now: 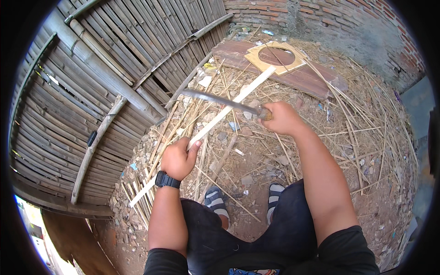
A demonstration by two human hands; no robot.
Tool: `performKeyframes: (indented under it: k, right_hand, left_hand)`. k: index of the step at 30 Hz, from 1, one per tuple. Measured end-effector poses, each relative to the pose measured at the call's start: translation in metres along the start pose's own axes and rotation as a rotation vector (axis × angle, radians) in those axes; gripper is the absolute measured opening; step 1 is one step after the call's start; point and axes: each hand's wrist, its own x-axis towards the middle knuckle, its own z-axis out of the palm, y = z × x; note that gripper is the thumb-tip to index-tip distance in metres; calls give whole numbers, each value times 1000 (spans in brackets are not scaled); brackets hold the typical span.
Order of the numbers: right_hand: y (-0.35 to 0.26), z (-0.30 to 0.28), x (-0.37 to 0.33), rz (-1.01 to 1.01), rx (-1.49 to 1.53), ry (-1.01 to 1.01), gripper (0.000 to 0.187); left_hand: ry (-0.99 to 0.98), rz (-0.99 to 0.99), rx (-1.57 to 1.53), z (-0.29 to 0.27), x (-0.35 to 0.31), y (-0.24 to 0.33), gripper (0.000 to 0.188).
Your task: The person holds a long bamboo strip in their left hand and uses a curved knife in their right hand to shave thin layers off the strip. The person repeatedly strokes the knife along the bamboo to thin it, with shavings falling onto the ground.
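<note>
So the left hand (pixel 178 158) has a closed grip around a long pale bamboo strip (pixel 229 109), thumb pressed on top, and the right hand (pixel 282 118) is fisted tight on the handle of a curved metal blade (pixel 215 98) laid across that strip. Looks mid-shave to me: the strip is flat and clean, with splints and dry fibrous shavings (pixel 256 151) on the dirt ground below, near the sandals. A plywood piece with a round cutout (pixel 275 56) sits beyond, woven bamboo wall (pixel 91 82) to the left
</note>
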Motion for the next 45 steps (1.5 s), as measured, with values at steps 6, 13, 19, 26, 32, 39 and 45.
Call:
performKeyframes:
  k: [6,13,19,26,32,39,45]
  right_hand:
    - [30,6,-3,61,157,375,39]
    - [-33,-9,-17,-190,-341,-152,39]
    - [45,-18,-8,185,130,321,35]
    - [-17,-7,-18,-214,-89,-21,33]
    - [16,-9,-7,-87,82,19,33]
    - [2,1,-12,-150,-20,138,33]
    - [-11,-4,-8,-85,-17,-101,36]
  left_hand:
    - [-34,-36,-33,1,-1,-3,40]
    - [55,-14,-90,6,-2,3,40]
    - [35,-40,64,-5,1,7,40]
    - [81,-18,-74,7,0,4,38]
    - [103,-20,-59,4,-2,-4,38]
    - [113,-45,-94,9,2,-16,44]
    - [108,16,-167,12,-2,-10,46]
